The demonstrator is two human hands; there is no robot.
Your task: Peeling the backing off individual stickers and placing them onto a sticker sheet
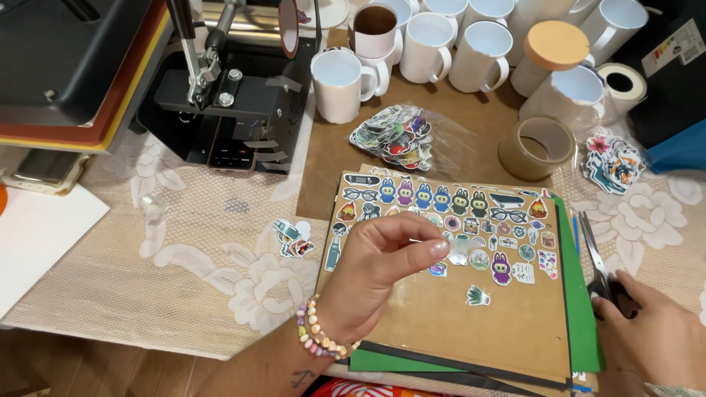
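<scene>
My left hand (382,268), with a beaded bracelet at the wrist, hovers over a brown board (471,323) covered with several small cut-out stickers. Its thumb and forefinger pinch a small clear-backed sticker (441,250). My right hand (651,323) rests at the board stack's right edge, fingers on the handles of a pair of scissors (594,254) lying on the table. A lone green plant sticker (477,295) sits lower on the board.
Several white mugs (426,44) stand at the back, beside a black heat press (228,103). A bag of stickers (393,136), two tape rolls (535,147), a loose sticker pile (612,163) and a few stickers (293,237) lie on the lace tablecloth.
</scene>
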